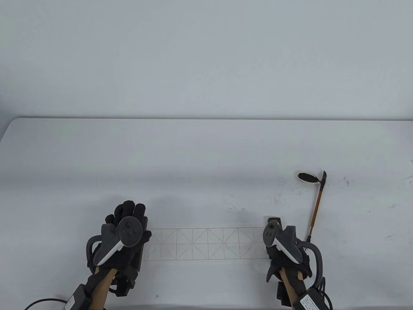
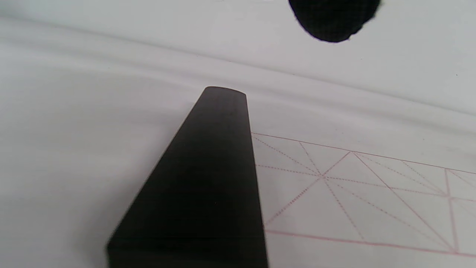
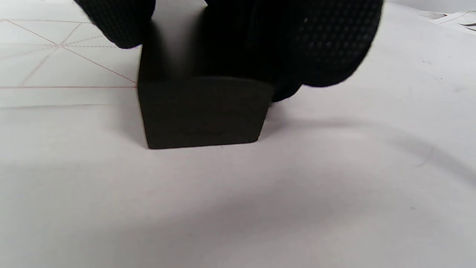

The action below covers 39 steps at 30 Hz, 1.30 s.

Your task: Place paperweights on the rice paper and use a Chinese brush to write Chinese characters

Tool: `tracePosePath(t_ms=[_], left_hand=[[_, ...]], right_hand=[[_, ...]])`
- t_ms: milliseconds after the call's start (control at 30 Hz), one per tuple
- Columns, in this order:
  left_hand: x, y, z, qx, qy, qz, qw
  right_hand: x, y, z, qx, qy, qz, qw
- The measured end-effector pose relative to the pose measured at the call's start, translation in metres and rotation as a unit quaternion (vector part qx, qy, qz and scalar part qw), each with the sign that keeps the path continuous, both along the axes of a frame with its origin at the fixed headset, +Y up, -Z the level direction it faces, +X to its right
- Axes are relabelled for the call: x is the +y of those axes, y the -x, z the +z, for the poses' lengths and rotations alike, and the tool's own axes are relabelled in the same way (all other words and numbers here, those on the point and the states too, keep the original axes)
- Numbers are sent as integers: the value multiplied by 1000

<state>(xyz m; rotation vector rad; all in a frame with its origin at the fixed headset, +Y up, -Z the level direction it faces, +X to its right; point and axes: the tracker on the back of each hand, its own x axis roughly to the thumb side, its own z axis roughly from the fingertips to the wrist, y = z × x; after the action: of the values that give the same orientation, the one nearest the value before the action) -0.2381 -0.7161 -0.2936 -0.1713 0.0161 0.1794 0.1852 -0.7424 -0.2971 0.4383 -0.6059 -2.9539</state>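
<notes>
A strip of gridded rice paper (image 1: pixel 206 243) is laid along the near part of the white counter (image 1: pixel 206 155), its long axis running left to right. A dark bar paperweight (image 2: pixel 208 186) is set across its left end under the left hand (image 1: pixel 124 235), whose fingers are seen spread forward; whether they press the bar cannot be told. A second paperweight (image 3: pixel 202 111) is set at the right end and is gripped from above by the right hand (image 1: pixel 284 252), its fingertips (image 3: pixel 327 41) curled over the block.

With both ends weighted, the writing step is judged to be next. The Chinese brush (image 1: pixel 317 206) lies to the far right of the right hand, its long axis running near to far, the handle end just beside that hand and the tip resting at a small ink dish (image 1: pixel 306 177). The right hand is clearly the nearer one, so a short reach rightward would be called for.
</notes>
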Motion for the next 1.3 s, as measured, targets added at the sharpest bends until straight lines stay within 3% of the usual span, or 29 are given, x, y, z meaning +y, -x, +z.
tracePosePath(t_ms=[367,533,733,833,1033,1300], left_hand=[[0,0,0,-1,2,1,1000],[0,-1,-1,-6,1,2,1000],[2,0,0,-5,-6,4,1000],[2,0,0,-5,-6,5,1000],[1,0,0,-3,-2,5,1000],[1,1,0,0,2,6,1000]], right_hand=[[0,-1,0,-1,0,-4,1000],[7,-12,1,-7,7,-69,998],[33,-35,-2,51,-85,-155,983],[40,-46,-5,98,-112,-132,980],[46,-79,-16,97,-164,-60,980],[32,-112,-41,54,-129,20,990]])
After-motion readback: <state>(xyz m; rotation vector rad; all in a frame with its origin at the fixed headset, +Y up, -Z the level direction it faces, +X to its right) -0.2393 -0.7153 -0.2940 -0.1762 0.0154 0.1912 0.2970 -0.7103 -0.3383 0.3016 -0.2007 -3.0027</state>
